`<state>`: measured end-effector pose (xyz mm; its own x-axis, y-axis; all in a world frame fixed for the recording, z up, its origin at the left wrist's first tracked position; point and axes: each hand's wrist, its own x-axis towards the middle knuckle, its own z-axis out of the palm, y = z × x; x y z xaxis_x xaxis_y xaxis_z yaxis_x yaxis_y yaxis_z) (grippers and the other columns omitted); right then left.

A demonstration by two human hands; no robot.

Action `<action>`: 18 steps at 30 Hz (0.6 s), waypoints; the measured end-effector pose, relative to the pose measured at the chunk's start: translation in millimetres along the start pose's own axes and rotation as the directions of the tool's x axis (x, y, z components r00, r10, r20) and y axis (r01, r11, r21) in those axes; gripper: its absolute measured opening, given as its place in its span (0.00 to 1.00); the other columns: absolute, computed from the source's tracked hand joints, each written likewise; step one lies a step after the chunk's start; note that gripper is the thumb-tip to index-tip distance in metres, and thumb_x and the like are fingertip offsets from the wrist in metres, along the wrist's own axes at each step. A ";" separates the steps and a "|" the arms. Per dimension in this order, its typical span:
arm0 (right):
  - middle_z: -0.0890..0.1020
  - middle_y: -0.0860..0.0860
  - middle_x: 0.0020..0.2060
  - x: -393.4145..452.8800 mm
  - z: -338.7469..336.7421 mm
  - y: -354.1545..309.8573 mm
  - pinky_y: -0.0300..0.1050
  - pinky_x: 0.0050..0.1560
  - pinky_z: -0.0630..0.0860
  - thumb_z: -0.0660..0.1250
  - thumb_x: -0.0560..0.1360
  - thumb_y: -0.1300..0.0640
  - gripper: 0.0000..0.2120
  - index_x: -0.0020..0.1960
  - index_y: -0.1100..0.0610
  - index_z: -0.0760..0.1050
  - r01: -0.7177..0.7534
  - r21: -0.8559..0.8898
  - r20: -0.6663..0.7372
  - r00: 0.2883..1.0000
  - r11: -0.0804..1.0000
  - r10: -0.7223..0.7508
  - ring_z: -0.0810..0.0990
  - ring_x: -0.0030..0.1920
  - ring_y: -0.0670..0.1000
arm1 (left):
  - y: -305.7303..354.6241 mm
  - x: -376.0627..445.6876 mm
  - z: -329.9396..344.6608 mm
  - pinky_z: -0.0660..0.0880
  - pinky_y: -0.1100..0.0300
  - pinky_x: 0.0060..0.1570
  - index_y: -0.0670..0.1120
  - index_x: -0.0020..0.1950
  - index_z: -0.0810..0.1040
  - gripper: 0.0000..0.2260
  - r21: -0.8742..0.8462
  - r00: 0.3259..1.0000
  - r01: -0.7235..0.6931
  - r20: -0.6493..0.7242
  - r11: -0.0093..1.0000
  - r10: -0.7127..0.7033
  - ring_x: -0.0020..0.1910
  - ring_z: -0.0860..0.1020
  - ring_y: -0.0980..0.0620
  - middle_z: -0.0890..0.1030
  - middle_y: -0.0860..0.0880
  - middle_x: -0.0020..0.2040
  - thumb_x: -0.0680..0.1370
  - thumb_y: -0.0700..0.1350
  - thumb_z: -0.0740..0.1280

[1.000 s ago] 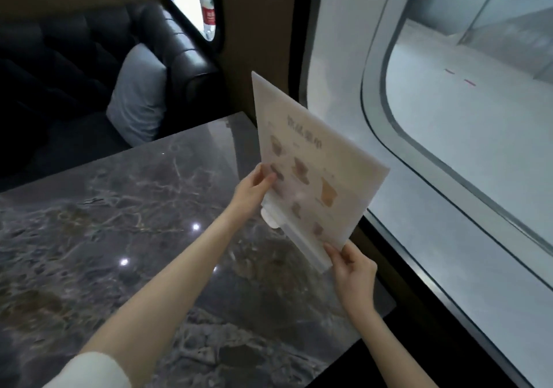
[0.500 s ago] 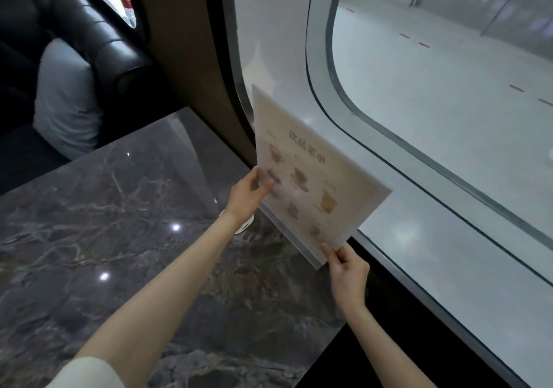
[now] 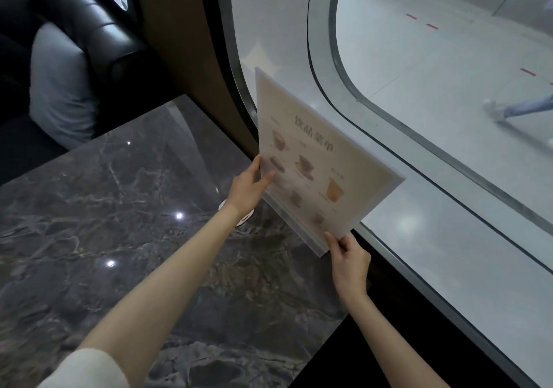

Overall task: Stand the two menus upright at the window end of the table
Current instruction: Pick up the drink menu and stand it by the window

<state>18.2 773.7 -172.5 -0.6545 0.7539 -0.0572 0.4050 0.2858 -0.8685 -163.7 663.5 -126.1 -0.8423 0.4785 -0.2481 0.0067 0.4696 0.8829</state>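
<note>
Drinks menu (image 3: 317,160): pale laminated sheet printed with cups and a heading, held upright and tilted at the window end of the marble surface (image 3: 119,208), its lower edge seated along a clear strip base (second menu cannot be told apart in this view).
Left hand (image 3: 248,188): fingers closed on the menu's left edge, thumb across the printed face.
Right hand (image 3: 348,260): fingers pinching the lower right corner.
White round disc (image 3: 244,218): on the surface, partly hidden under the left wrist.
Window (image 3: 419,58): directly behind the menu.
Grey cushion (image 3: 58,88): on the black leather seat (image 3: 98,22) beyond.
</note>
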 end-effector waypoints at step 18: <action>0.79 0.57 0.46 -53.8 25.3 -21.1 0.43 0.46 0.70 0.61 0.77 0.56 0.16 0.61 0.63 0.67 0.027 -0.246 0.398 0.914 0.969 0.076 0.78 0.48 0.57 | -63.4 -107.6 -43.8 0.66 0.54 0.39 0.41 0.42 0.76 0.15 0.492 0.975 0.149 -0.218 0.858 -0.045 0.50 0.77 0.36 0.81 0.36 0.47 0.79 0.48 0.56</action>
<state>28.8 712.2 -163.5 -0.8218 0.4750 -0.3146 0.5321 0.4424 -0.7219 -97.1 549.8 -137.9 -0.9389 0.2839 -0.1945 0.1451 0.8391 0.5243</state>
